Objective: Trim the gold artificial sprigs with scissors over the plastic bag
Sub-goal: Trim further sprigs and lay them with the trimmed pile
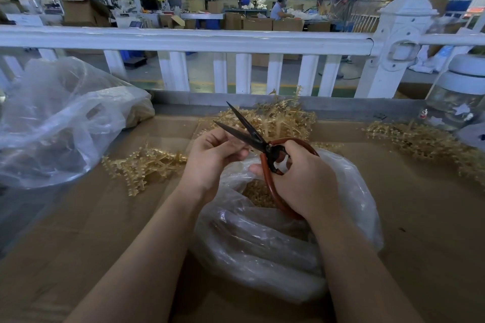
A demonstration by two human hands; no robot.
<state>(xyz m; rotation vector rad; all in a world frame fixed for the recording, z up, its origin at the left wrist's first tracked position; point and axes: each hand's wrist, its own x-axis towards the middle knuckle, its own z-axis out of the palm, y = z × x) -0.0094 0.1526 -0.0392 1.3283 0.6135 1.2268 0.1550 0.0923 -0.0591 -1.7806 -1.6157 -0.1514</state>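
Note:
My right hand (pixel 304 181) grips the red handles of black-bladed scissors (pixel 246 131). Their blades are spread open and point up and to the left. My left hand (pixel 212 155) is just below the blades with its fingers curled in; no sprig shows between them. Both hands are above the open clear plastic bag (pixel 262 249), which holds gold trimmings (pixel 258 194). Gold artificial sprigs lie in piles on the cardboard: one left of my hands (pixel 141 165), one behind the scissors (pixel 283 118) and one at the right (pixel 425 141).
A large clear plastic bag (pixel 60 123) lies at the left on the cardboard-covered table (pixel 420 231). A white railing (pixel 183 39) runs along the far edge, with a glass jar (pixel 459 94) at the right. A person works at a distant table.

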